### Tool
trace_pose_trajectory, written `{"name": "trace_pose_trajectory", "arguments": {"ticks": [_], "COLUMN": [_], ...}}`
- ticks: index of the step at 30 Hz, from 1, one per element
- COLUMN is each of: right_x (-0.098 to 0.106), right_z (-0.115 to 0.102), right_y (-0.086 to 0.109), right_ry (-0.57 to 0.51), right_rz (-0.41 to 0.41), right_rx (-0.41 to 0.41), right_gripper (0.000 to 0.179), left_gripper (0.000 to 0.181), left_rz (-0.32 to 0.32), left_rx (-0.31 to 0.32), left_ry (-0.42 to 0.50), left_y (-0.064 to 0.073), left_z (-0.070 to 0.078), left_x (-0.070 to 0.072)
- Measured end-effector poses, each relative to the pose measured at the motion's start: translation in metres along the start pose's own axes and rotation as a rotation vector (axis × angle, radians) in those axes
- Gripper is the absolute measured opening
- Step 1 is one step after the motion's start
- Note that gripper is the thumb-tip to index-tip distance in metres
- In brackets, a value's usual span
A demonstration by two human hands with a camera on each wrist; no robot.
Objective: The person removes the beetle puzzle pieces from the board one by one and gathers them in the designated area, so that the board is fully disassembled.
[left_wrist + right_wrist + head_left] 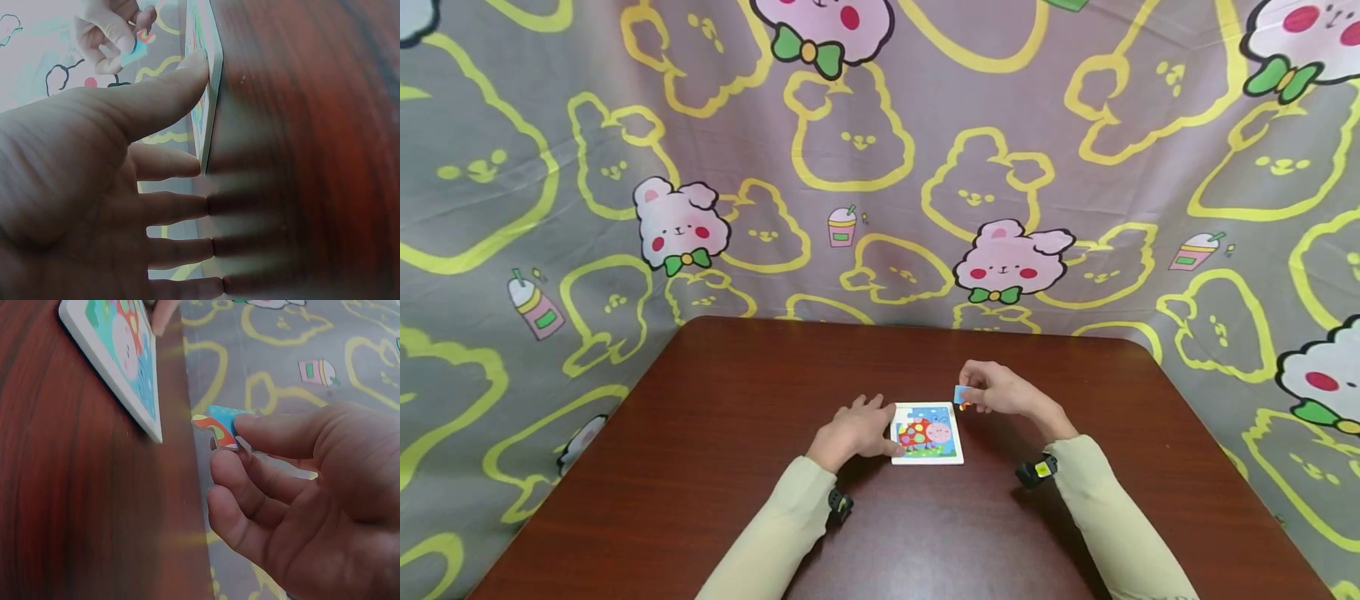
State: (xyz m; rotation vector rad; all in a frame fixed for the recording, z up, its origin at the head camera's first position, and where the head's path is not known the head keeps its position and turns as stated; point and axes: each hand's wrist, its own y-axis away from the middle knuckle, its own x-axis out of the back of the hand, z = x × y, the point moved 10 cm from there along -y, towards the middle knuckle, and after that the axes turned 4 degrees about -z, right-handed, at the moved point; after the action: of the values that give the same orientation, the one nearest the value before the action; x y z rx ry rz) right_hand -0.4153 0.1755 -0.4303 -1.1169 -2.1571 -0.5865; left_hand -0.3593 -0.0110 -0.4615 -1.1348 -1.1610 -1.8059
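A small jigsaw puzzle (927, 435) in a white frame lies flat on the table, showing a spotted red ladybug with a pink face. White bare backing shows at its upper left. My left hand (859, 429) is at the left side of the frame, its fingers spread and straight; in the left wrist view the thumb (169, 94) rests on the frame's edge. Just past the frame's upper right corner, above the table, my right hand (1000, 390) pinches a puzzle piece (222, 425) between thumb and fingers. The piece is blue with red, orange and yellow parts.
The dark brown wooden table (737, 392) extends around the puzzle on all sides. A patterned cloth (880, 167) with cartoon animals hangs behind and beside it. A dark band with a small device (1037, 471) sits at the right wrist, and a similar one (841, 505) at the left.
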Motion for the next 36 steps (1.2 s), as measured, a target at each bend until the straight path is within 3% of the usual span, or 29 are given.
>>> {"name": "trace_pose_trajectory", "arguments": {"ticks": [14, 29, 36], "right_x": [0.016, 0.012, 0.013], "right_z": [0.028, 0.051, 0.056], "right_y": [0.007, 0.011, 0.012], "right_ry": [0.048, 0.154, 0.185], "right_rz": [0.012, -0.055, -0.043], "right_rx": [-0.098, -0.201, -0.234], "right_gripper": [0.005, 0.005, 0.007], "left_gripper": [0.082, 0.08, 0.079], "left_rz": [-0.001, -0.004, -0.002], "left_rx": [0.002, -0.003, -0.015], "left_ry": [0.033, 0.006, 0.017], "left_y": [0.001, 0.001, 0.002], "left_z": [-0.003, -0.003, 0.0], "left_x": [-0.002, -0.001, 0.0]}}
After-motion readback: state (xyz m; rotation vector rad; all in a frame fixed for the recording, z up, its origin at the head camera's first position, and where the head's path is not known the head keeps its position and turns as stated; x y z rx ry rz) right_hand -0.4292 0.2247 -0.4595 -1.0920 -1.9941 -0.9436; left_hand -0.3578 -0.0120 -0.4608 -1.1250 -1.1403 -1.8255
